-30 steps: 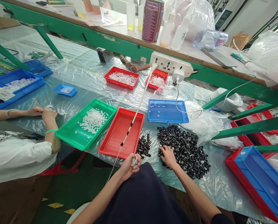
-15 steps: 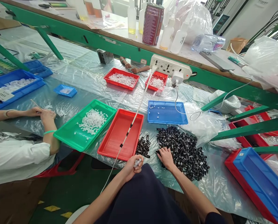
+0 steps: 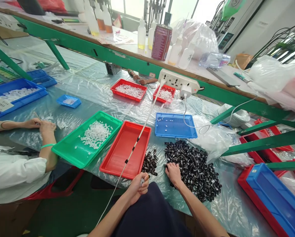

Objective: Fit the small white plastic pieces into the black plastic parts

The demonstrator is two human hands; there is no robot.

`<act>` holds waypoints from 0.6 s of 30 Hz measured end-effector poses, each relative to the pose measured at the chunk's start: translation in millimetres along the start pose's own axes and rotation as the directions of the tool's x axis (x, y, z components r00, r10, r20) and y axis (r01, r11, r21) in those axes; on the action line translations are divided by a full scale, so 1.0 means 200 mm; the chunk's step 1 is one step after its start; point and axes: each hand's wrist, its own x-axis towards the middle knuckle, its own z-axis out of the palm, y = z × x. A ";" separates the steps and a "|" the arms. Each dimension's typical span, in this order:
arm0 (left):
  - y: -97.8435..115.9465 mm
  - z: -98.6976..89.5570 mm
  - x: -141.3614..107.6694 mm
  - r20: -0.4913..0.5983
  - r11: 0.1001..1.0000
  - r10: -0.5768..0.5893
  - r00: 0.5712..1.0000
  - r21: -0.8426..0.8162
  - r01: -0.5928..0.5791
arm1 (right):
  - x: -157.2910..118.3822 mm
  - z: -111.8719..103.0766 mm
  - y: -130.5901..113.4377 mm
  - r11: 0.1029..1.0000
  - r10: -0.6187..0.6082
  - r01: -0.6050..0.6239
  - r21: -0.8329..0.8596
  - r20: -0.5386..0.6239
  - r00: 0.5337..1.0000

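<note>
My left hand is closed around several small white plastic pieces, partly hidden by the fingers, just in front of the red tray's near corner. My right hand rests at the left edge of a large heap of small black glossy parts. Its fingertips are bent onto a black part at the edge of that heap, mostly covered by the fingers. Between my hands and a little farther off lies a smaller group of black parts, beside the bare red tray.
A green tray of white pieces stands left, near a co-worker's hands. A blue tray lies beyond the heap. A white cable crosses over the red tray from the power strip. Stacked blue bins are at right.
The view has tilted up slightly, so the table appears lower. My left hand has turned, and its white pieces show less. My right hand stays at the heap's left edge.
</note>
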 end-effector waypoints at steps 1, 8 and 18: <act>0.00 0.00 0.01 -0.023 1.000 -0.005 1.000 0.011 0.006 | 0.00 0.00 0.00 1.000 0.010 -0.010 0.005 0.003 1.000; 0.00 0.03 0.05 -0.064 0.993 0.001 0.998 0.121 0.006 | 0.02 -0.01 -0.06 0.989 0.110 -0.113 0.091 0.044 0.993; -0.03 -0.05 0.16 -0.105 0.954 -0.030 0.994 0.295 0.060 | 0.07 -0.08 -0.09 0.781 0.324 -0.322 0.535 0.093 0.942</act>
